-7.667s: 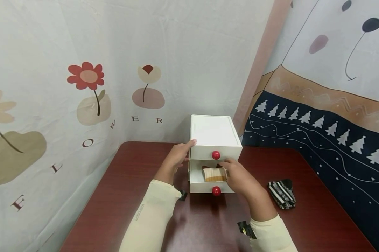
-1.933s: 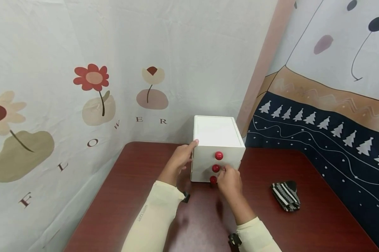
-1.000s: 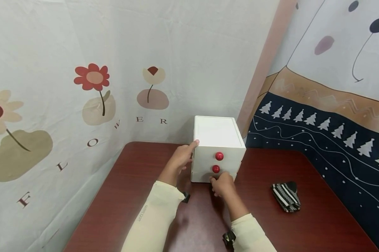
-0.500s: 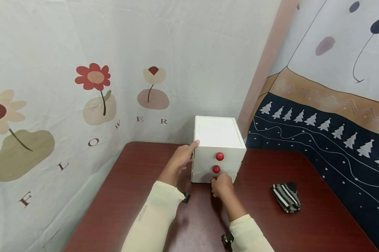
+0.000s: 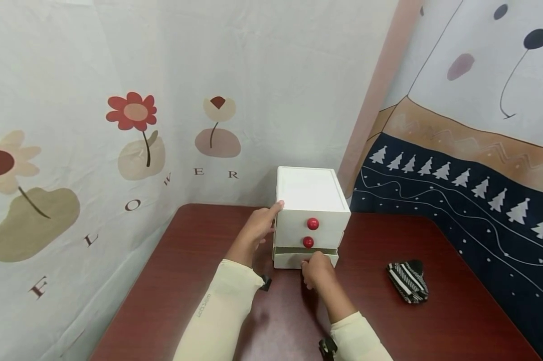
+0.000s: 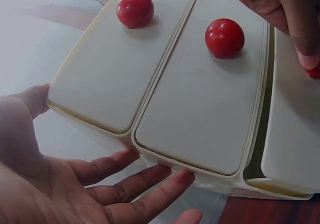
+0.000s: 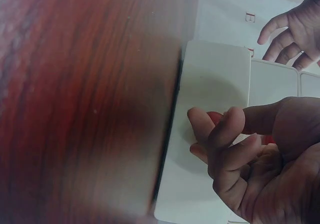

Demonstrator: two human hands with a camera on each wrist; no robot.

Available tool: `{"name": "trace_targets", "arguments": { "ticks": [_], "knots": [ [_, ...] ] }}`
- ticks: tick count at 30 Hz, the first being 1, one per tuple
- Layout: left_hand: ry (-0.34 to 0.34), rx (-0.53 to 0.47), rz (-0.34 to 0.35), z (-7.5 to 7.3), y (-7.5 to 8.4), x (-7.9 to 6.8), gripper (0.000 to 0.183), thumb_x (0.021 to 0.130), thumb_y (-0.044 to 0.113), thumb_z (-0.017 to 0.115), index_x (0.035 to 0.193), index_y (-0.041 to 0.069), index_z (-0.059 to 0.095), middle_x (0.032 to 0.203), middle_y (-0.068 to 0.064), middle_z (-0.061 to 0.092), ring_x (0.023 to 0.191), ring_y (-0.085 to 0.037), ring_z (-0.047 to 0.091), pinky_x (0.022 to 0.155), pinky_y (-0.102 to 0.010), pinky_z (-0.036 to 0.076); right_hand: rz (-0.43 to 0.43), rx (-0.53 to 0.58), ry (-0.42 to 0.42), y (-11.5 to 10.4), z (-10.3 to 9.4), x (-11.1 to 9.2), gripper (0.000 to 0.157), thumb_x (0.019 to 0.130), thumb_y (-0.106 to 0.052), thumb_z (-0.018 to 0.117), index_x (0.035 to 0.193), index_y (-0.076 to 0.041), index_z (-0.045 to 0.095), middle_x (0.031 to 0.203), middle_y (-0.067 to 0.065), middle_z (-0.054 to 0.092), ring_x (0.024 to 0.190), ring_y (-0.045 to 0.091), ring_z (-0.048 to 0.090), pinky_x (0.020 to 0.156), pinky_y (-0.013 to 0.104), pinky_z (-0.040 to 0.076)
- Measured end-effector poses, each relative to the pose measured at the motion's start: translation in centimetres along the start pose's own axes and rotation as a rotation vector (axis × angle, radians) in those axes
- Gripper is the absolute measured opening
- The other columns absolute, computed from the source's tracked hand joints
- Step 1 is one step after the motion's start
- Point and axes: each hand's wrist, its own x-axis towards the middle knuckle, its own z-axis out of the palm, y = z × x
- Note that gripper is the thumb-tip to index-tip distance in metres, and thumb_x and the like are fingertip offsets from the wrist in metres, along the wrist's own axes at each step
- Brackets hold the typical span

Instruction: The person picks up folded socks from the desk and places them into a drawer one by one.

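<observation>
A small white drawer cabinet (image 5: 312, 186) with round red knobs stands on the table. Its bottom drawer (image 5: 287, 261) is pulled out a little, leaving a narrow dark gap above its front. The top and middle drawers are closed. My right hand (image 5: 318, 271) pinches the bottom drawer's red knob (image 7: 215, 117) between curled fingers and thumb, mostly covering it. With the thumb at the top front edge, my left hand (image 5: 258, 225) rests against the cabinet's left side, its fingers (image 6: 145, 189) stretched out along the wall. The drawer's contents are hidden.
To the right on the dark red table (image 5: 199, 250) lies a folded pair of black and white striped socks (image 5: 408, 282). Behind the table hangs a printed cloth (image 5: 271, 90) with flowers and letters, close to the cabinet's back.
Earlier the middle drawer stood out with a cream and brown folded item inside, my right hand at it. It was then closed. My right hand moved to the bottom knob and drew that drawer slightly out.
</observation>
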Motion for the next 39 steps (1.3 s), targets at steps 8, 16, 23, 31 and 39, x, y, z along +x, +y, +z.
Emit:
{"name": "trace_targets", "arguments": {
  "ticks": [8,16,23,31,39],
  "knots": [
    [0.013,-0.004,0.003,0.1,-0.2,0.2,0.086,0.103,0.074,0.051,0.159,0.009,0.055,0.166,-0.015,0.053,0.135,-0.036,0.07,0.112,-0.071,0.049,-0.048,-0.063,-0.069,2.5,1.5,1.4,0.049,0.107,-0.023,0.063,0.061,-0.007,0.065,0.043,0.003,0.061,0.039,0.016,0.064,0.05,0.032,0.053],
    [0.013,-0.006,-0.002,0.1,-0.3,0.2,0.086,0.104,0.074,0.05,0.16,0.008,0.054,0.165,-0.016,0.053,0.137,-0.037,0.069,0.114,-0.072,0.047,-0.076,-0.08,-0.09,2.1,0.5,-0.3,0.05,0.105,-0.02,0.065,0.056,-0.009,0.065,0.042,0.004,0.061,0.038,0.016,0.064,0.049,0.032,0.053],
    [0.011,-0.012,0.003,0.1,-0.3,0.2,0.085,0.104,0.073,0.049,0.158,0.007,0.055,0.164,-0.017,0.054,0.137,-0.038,0.069,0.114,-0.073,0.048,-0.108,-0.087,-0.109,1.8,-0.5,-1.9,0.046,0.099,-0.014,0.064,0.053,-0.008,0.062,0.04,0.003,0.058,0.035,0.015,0.061,0.047,0.031,0.05],
    [0.008,-0.006,-0.005,0.1,-0.2,0.2,0.086,0.105,0.073,0.048,0.16,0.007,0.053,0.165,-0.017,0.053,0.141,-0.039,0.066,0.115,-0.072,0.047,-0.075,-0.136,-0.15,-0.5,-3.0,-5.5,0.046,0.105,-0.017,0.066,0.059,-0.009,0.061,0.043,0.001,0.059,0.038,0.012,0.061,0.048,0.03,0.047],
    [0.002,0.002,0.004,0.2,-0.2,0.2,0.085,0.105,0.073,0.047,0.159,0.007,0.053,0.165,-0.018,0.053,0.14,-0.04,0.066,0.114,-0.072,0.048,-0.081,-0.213,-0.133,0.0,-2.7,-6.3,0.045,0.104,-0.018,0.067,0.06,-0.009,0.062,0.043,0.001,0.059,0.037,0.013,0.061,0.054,0.037,0.05]
  ]
}}
